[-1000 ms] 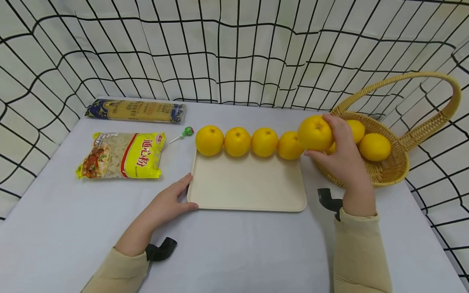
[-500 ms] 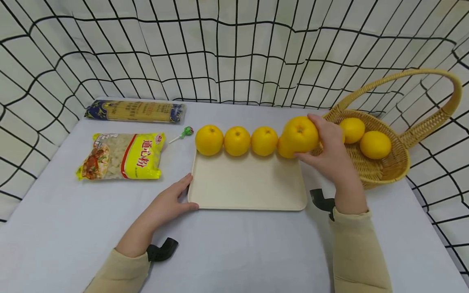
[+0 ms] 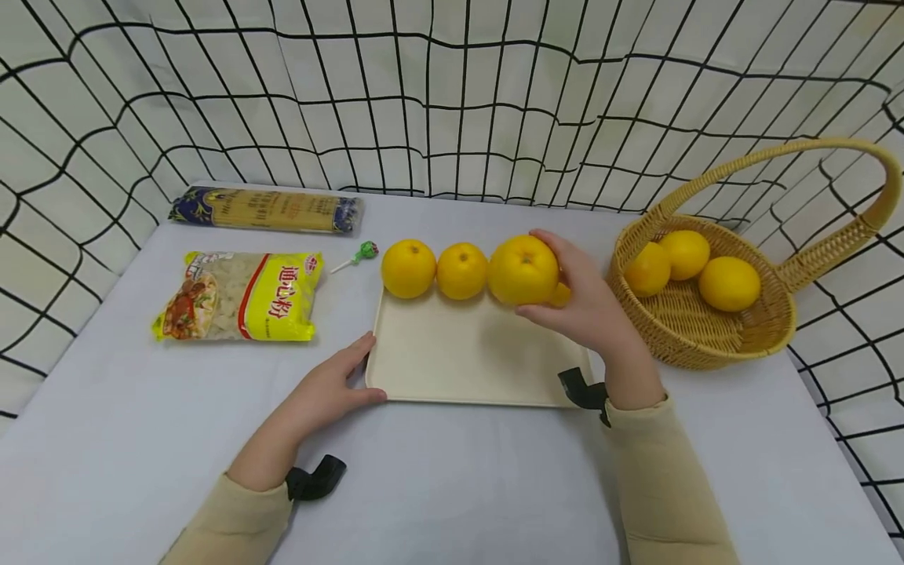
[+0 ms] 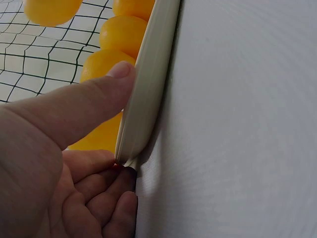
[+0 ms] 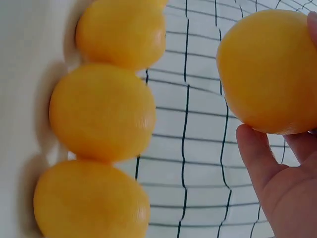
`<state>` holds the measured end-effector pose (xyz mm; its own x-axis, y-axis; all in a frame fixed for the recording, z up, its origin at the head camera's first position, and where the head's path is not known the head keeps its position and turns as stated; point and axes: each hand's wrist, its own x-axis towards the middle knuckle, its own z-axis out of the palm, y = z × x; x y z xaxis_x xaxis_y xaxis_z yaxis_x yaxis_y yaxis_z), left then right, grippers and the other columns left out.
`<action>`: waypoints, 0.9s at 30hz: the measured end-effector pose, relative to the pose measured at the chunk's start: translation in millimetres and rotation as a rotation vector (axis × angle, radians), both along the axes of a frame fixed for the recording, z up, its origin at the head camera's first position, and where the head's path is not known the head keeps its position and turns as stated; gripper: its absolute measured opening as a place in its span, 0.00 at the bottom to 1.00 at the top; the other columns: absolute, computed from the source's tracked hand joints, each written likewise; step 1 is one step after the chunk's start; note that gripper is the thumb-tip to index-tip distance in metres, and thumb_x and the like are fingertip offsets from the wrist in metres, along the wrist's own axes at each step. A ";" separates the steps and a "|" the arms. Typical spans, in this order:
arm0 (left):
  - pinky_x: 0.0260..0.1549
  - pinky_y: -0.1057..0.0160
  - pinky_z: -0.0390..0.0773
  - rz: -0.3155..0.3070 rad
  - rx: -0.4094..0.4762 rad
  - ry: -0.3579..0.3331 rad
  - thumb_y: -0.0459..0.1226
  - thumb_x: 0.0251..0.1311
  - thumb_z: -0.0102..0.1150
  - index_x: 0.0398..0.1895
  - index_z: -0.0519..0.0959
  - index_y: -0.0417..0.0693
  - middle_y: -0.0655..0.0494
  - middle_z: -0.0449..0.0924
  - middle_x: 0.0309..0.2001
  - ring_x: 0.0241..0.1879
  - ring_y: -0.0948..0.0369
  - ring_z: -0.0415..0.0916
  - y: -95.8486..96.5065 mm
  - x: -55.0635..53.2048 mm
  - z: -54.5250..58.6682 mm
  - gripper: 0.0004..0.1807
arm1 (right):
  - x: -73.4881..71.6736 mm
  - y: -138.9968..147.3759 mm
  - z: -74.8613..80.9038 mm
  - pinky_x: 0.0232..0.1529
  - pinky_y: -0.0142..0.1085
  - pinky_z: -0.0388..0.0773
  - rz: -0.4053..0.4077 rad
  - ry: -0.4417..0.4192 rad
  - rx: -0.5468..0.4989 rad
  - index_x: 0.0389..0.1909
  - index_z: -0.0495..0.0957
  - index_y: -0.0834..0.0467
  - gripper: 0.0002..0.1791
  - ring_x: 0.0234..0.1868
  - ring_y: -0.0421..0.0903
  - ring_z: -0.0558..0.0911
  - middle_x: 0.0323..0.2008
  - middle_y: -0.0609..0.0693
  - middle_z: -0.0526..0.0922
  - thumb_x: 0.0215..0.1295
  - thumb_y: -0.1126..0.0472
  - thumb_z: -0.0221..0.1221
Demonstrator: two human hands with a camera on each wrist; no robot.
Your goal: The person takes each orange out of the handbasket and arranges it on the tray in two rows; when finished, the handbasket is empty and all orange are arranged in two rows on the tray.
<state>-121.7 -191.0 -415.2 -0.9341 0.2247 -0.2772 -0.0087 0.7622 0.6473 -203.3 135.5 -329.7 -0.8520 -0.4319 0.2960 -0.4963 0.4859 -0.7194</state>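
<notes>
An orange (image 3: pixel 524 270) is in my right hand (image 3: pixel 589 298), gripped between thumb and fingers. It is raised over the right part of a row of oranges (image 3: pixel 461 271) along the far edge of a cream tray (image 3: pixel 438 361), hiding part of that row. In the right wrist view the held orange (image 5: pixel 272 74) stands apart from several row oranges (image 5: pixel 101 111). My left hand (image 3: pixel 328 392) holds the tray's near left corner. Its thumb (image 4: pixel 99 99) lies along the tray rim (image 4: pixel 148 89), with the other fingers bent at the corner.
At the right stands a wicker basket (image 3: pixel 706 345) with a tall handle and 3 oranges (image 3: pixel 730 283). To the left lie a yellow pasta bag (image 3: pixel 236 297), a long noodle pack (image 3: pixel 268 209) and a green lollipop (image 3: pixel 365 251). Black netting (image 3: pixel 459 102) surrounds the white table.
My right hand has carried its orange leftward, from beside the basket to above the right part of the row. My left hand keeps its place on the tray corner.
</notes>
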 end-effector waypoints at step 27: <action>0.64 0.43 0.54 0.005 0.002 0.036 0.52 0.49 0.63 0.70 0.48 0.44 0.44 0.51 0.70 0.68 0.46 0.50 -0.9 0.7 -2.8 0.51 | 7.5 -116.1 -35.3 0.59 0.41 0.70 0.220 -0.273 -0.097 0.68 0.52 0.46 0.48 0.62 0.44 0.62 0.63 0.50 0.57 0.48 0.58 0.68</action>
